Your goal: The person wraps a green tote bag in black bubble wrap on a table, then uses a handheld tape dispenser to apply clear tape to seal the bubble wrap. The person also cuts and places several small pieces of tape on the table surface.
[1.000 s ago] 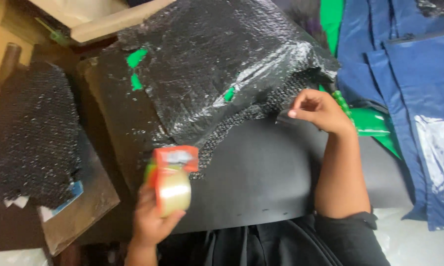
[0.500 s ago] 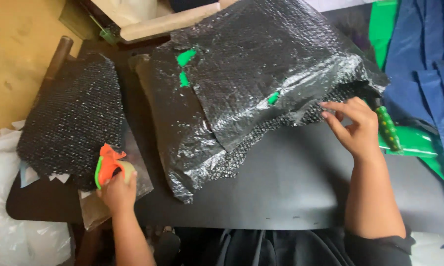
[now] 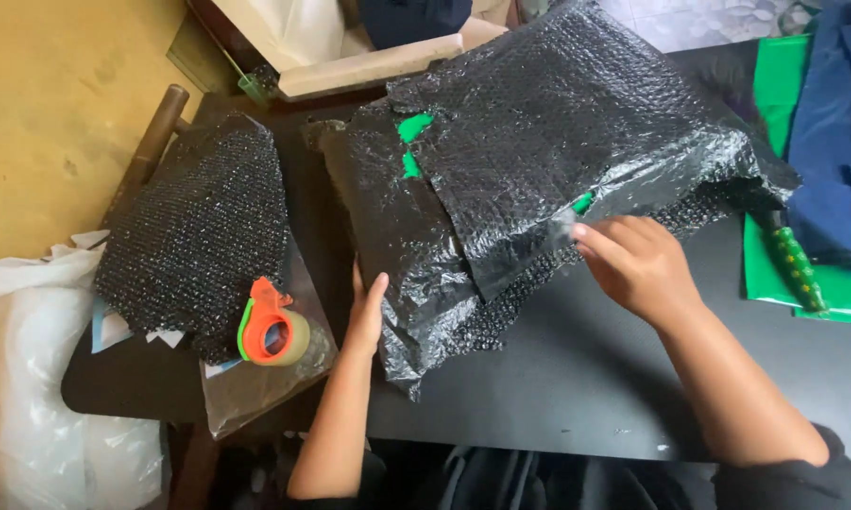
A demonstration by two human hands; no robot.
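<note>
Left hand: the left hand lies flat and open, palm against the near-left side of the black bubble-wrapped parcel; fingers straight, grasping nothing.
Right hand: the right hand is at the parcel's front edge, fingertips pinched on a small clear strip of tape where the top flap overlaps the lower layer.
Parcel: large, wrapped in black bubble film, lying on the black table between the two hands and reaching to the far edge. Top sheet folded over the lower sheet; its free edge runs diagonally toward the right hand.
Green marks: three small green patches show through gaps in the wrap, two near the upper-left fold, one just beside the right fingertips.
Tape dispenser: an orange-and-green dispenser with a clear roll rests on a clear plastic bag at the table's left edge, near the left hand but apart from it.
Loose wrap: a separate black bubble sheet lies left of the parcel, touching the dispenser's far side.
Right side: green sheet and blue fabric beyond the parcel; a green beaded stick lies on the green sheet.
Left side: white plastic bags on the floor; a wooden rod leans at the table corner.
</note>
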